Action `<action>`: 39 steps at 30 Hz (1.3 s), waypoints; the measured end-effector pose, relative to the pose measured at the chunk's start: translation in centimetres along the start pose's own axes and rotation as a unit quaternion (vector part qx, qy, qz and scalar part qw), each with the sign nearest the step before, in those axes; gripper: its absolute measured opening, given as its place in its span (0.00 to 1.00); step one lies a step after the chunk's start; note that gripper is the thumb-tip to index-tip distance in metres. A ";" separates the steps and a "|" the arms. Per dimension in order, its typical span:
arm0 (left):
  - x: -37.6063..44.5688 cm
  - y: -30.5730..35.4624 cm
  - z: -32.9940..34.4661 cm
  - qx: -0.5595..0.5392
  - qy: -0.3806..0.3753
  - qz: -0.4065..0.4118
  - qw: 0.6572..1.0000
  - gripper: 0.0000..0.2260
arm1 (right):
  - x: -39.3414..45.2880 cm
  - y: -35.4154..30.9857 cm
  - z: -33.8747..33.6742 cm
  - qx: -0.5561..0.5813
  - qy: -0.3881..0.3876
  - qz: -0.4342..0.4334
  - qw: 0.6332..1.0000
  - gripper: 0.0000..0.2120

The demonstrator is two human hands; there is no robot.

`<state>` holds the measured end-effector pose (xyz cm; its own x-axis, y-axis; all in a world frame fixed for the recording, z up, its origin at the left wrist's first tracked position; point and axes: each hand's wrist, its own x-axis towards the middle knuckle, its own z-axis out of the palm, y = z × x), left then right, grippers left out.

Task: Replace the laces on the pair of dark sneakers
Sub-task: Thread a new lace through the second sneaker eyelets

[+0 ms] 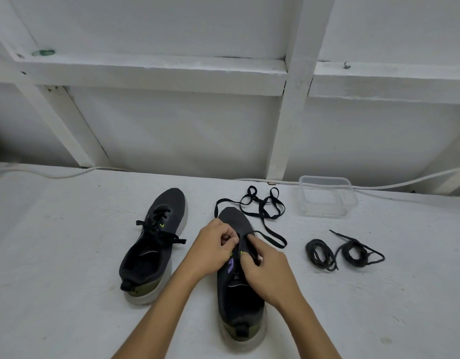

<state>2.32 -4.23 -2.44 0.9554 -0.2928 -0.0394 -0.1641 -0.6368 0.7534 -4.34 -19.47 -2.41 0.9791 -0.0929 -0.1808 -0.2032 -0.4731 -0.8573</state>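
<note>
Task approx. half done, by my read. L shoe (152, 244) is laced w/ ends loose; whether its lace is old or new can't tell. R shoe (239, 275) is mid-lacing: flat lace (262, 211) trails off past the toe. Two coiled laces (345, 252) lie to the right, near the tub (327, 196). L hand (213, 247) and R hand (265, 270) sit over the R shoe's eyelets, fingers curled, each pinching lace at the tongue; strand runs between the fingertips (232, 239).

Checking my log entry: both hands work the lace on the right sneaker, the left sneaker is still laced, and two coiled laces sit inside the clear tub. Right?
Not quite. In the head view the two coiled laces lie on the floor, nearer than the tub, not inside it. The rest stands: both hands, left and right, work the right sneaker; the left sneaker is laced.
</note>
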 end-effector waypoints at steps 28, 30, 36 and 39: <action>0.2 -0.4 1.4 0.007 0.018 0.001 1.000 0.05 | 0.1 -0.2 -0.7 -0.055 -0.060 -0.056 0.995 0.22; 0.1 -0.4 1.7 -0.006 0.034 -0.006 0.999 0.05 | -0.2 -0.3 -0.7 -0.055 -0.059 -0.064 0.995 0.25; 0.2 -0.4 2.0 -0.004 0.059 -0.007 0.998 0.03 | 0.1 -0.2 -1.4 -0.097 -0.052 -0.087 0.990 0.21; 0.1 -0.4 2.0 -0.005 0.057 -0.003 0.998 0.03 | 0.3 -0.5 -1.3 -0.129 -0.052 -0.080 0.987 0.20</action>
<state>1.99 -5.46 -4.05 0.9784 -0.2048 0.0299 -0.1552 -0.6307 0.7603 -3.93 -20.42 -1.40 0.9900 0.0857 -0.1124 -0.0239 -0.6824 -0.7306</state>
